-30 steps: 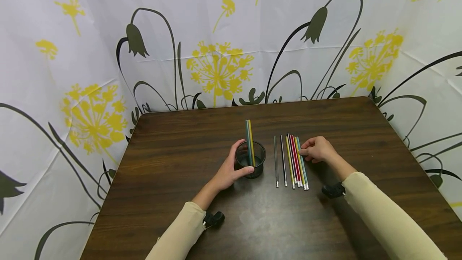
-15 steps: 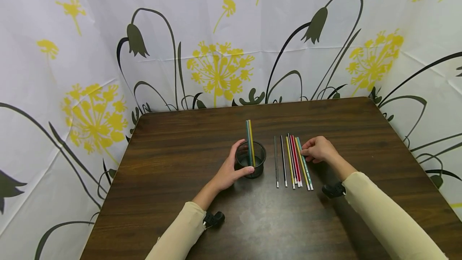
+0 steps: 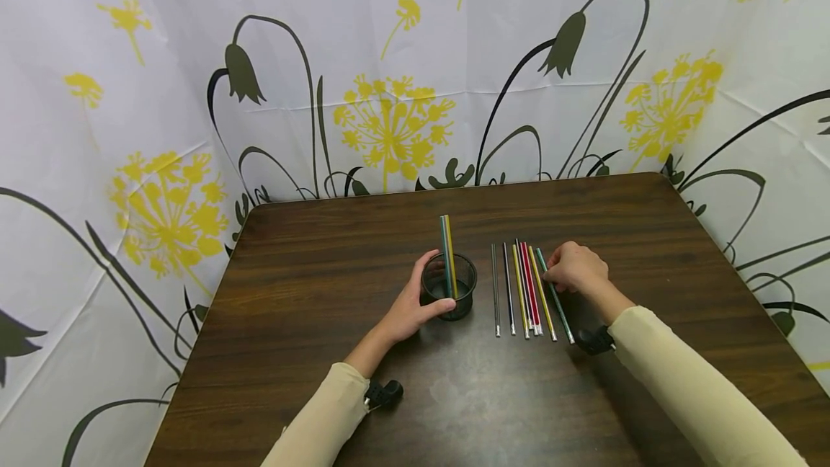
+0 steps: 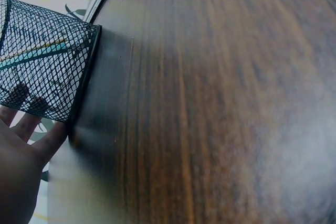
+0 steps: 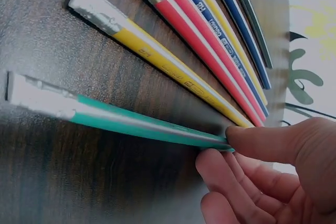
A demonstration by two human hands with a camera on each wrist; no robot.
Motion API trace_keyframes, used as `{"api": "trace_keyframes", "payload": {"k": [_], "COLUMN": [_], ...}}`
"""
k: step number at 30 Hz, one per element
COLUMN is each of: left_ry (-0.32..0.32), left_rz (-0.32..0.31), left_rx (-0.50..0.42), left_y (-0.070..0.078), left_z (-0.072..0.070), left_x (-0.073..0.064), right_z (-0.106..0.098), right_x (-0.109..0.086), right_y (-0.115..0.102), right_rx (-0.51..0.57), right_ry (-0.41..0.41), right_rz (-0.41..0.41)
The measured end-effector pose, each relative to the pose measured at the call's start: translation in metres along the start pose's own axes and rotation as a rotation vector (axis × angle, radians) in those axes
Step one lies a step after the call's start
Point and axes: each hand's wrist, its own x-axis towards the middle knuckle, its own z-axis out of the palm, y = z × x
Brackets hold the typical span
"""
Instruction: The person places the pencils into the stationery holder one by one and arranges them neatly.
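Note:
My left hand point(image 3: 411, 308) grips a black mesh pencil cup point(image 4: 47, 72) from its left side, thumb across the front. A teal pencil point(image 3: 446, 251) and a yellow one stand in the cup, leaning together. With thumb and fingertips, my right hand point(image 3: 576, 267) pinches a green pencil point(image 5: 136, 121) near its far end. That pencil's silver eraser end points toward the near side of the table. Just left of it lies a yellow pencil point(image 5: 173, 72), beside red pencils point(image 3: 527, 283) in a fan-like row.
Further left in the row lie a dark blue pencil point(image 3: 509, 287) and a dark grey-green pencil point(image 3: 496, 290). All rest on a dark wood table point(image 3: 311, 265). A white curtain point(image 3: 292, 56) with printed flowers hangs behind the table's back edge.
The green pencil has swung away from the yellow one, its eraser end moving right. My right hand has shifted slightly right with it. My left hand and the cup have stayed put.

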Motion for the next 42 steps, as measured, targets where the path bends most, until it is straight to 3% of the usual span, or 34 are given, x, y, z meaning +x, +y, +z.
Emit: {"api": "trace_keyframes", "payload": {"k": [9,18,25,33,42], "left_ry": [-0.007,-0.007,-0.005,0.001,0.000], "left_rz": [0.002,-0.003,0.003,-0.001,-0.009], "left_rx": [0.002,0.001,0.000,-0.030,-0.014], "left_y": [-0.002,-0.002,-0.003,-0.007,-0.003], "left_z": [-0.001,-0.001,-0.001,-0.002,-0.002], "left_x": [-0.001,-0.001,-0.001,-0.001,-0.001], "right_z": [0.000,-0.003,-0.024,-0.042,-0.039], "right_x": [-0.003,-0.006,-0.010,-0.026,-0.050], "right_y": [-0.003,0.000,-0.012,-0.050,-0.093], "right_rx": [-0.074,0.017,0.052,0.256,0.643], "right_ry": [0.036,0.005,0.078,0.195,0.179], "right_rz": [-0.015,-0.038,-0.069,-0.249,-0.475]}}
